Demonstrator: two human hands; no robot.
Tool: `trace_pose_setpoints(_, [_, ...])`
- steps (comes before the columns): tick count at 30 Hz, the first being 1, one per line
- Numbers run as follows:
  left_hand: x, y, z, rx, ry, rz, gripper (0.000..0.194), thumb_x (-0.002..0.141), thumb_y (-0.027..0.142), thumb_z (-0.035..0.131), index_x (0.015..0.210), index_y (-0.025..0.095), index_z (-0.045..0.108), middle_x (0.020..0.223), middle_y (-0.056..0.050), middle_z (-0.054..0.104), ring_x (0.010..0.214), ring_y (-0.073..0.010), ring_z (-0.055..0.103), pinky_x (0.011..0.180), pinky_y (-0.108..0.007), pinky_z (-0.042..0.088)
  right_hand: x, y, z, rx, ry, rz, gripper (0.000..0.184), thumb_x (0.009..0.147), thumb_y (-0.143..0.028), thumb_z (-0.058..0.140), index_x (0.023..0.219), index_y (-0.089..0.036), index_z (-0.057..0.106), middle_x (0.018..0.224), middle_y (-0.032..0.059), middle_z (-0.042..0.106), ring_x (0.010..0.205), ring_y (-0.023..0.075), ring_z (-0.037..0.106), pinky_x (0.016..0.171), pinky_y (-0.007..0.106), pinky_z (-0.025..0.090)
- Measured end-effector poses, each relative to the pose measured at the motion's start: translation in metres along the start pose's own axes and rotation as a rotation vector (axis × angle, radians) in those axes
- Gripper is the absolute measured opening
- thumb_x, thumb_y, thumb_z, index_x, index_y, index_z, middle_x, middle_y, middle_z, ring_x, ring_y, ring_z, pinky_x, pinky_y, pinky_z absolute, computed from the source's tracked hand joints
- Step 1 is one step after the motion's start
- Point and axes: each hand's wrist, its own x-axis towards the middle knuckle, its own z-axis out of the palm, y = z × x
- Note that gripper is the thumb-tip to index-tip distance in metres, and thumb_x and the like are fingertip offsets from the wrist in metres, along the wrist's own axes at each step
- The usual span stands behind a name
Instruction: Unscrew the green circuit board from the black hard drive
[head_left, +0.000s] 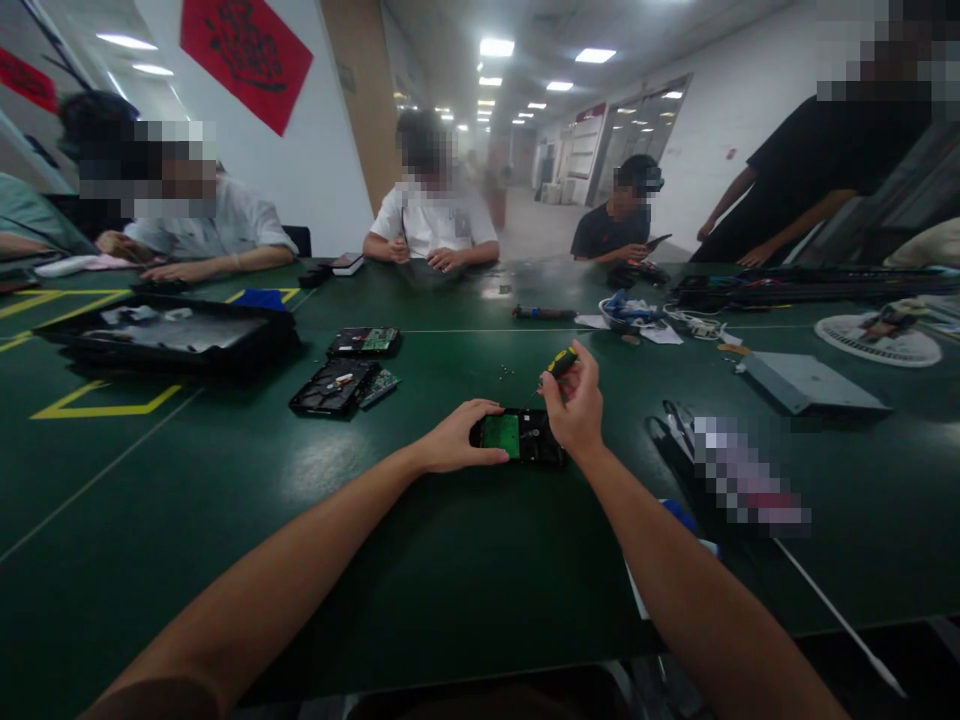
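Some of the black device hides behind the left hand.

The device is black with a bright green panel; just above it, the screwdriver is yellow and black. Around the device the tabletop is deep green, with yellow tape outlines to its left; right of it, a box is plain grey.

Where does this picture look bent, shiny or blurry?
In the head view, the brown column leans, as if lens-warped; glare whitens the green table left of the left hand; small parts of the black device look soft.
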Motion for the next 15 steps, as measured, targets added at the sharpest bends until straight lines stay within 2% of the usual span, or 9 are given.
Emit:
trace_pose_setpoints(4, [0.002, -0.002, 0.0015, 0.005, -0.018, 0.006, 0.089, 0.071, 0.06, 0.081, 0.145, 0.022, 0.05, 0.148, -0.014, 0.049, 0.137, -0.0325, 0.047, 0.117, -0.05, 0.038, -0.0021, -0.0022, 0.0005, -0.075, -0.011, -0.054, 0.068, 0.092, -0.033, 0.064, 0.153, -0.028, 0.033, 0.127, 0.0132, 0.062, 0.098, 0.0231, 0.068, 0.081, 0.041, 0.065])
trace_pose_setpoints(9, [0.0024, -0.002, 0.0033, 0.012, -0.008, 0.006, 0.084, 0.071, 0.059, 0.082, 0.141, 0.022, 0.054, 0.148, -0.014, 0.05, 0.137, -0.0319, 0.048, 0.117, -0.049, 0.039, -0.0031, -0.0013, -0.0002, -0.147, 0.026, -0.091, 0.066, 0.092, -0.034, 0.065, 0.151, -0.028, 0.037, 0.126, 0.0121, 0.064, 0.094, 0.0221, 0.069, 0.077, 0.039, 0.065])
trace_pose_setpoints(15, [0.0036, -0.0031, 0.0043, 0.014, 0.0, 0.008, 0.083, 0.07, 0.059, 0.083, 0.139, 0.023, 0.054, 0.146, -0.013, 0.051, 0.136, -0.0324, 0.05, 0.114, -0.049, 0.041, -0.0027, -0.0005, 0.0, -0.161, 0.015, -0.108, 0.062, 0.094, -0.033, 0.063, 0.151, -0.028, 0.038, 0.125, 0.0114, 0.065, 0.096, 0.022, 0.07, 0.08, 0.04, 0.065])
